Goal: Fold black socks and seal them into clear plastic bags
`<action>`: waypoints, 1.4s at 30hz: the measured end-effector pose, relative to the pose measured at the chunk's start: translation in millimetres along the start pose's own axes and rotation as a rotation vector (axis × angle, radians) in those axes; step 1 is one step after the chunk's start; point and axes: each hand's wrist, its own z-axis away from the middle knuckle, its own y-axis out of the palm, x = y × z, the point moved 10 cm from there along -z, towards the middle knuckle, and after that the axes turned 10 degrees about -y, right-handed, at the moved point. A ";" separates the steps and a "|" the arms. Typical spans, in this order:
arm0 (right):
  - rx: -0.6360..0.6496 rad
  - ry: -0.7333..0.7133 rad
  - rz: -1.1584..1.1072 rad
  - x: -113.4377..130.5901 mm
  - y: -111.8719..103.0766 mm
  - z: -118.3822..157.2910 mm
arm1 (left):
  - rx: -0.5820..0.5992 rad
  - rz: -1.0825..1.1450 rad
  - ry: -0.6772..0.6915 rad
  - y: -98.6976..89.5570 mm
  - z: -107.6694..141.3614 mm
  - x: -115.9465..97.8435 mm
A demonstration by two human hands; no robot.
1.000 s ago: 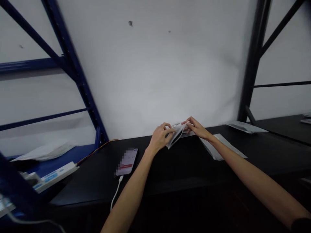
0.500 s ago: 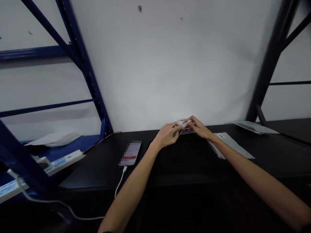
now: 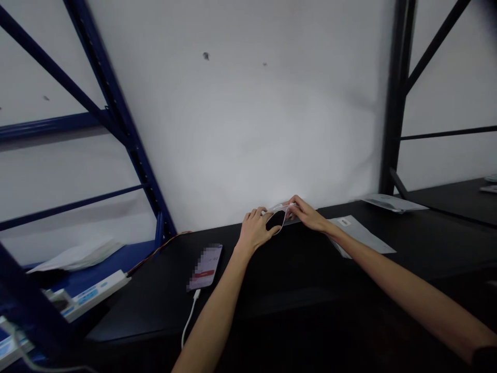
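Small flat white packet (image 3: 285, 212) held up between both hands, right at the back edge of a black shelf top (image 3: 295, 280); can't tell if it's touching the shelf. Dark oval patch (image 3: 275, 220) on its near face, no telling whether that's a window or something inside. Step in hand looks like two-handed fiddling with the packet, nothing set down. Next move seems to call for a steady pinch at both ends.

Long axis runs roughly 9-to-3, right end a touch higher, lying along the shelf's back edge. Left hand (image 3: 254, 231) on the 9 o'clock end, left fingers (image 3: 259, 213) curled narrow over the top. Right hand (image 3: 310, 216) on the 3 o'clock end, right fingertips (image 3: 292, 203) in a tight pinch.

From the hands: labelled grey envelope (image 3: 359, 235) at about 4 o'clock under the right forearm, second grey packet (image 3: 392, 203) near 3, phone (image 3: 204, 267) with a blurred screen around 8, white charging cable (image 3: 190, 318) trailing off it, white power strip (image 3: 89, 295) farther out near 8.
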 end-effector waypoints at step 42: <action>-0.286 0.079 0.160 8.5 -96.0 17.3 | -0.503 1.999 -0.839 28.2 4.7 89.4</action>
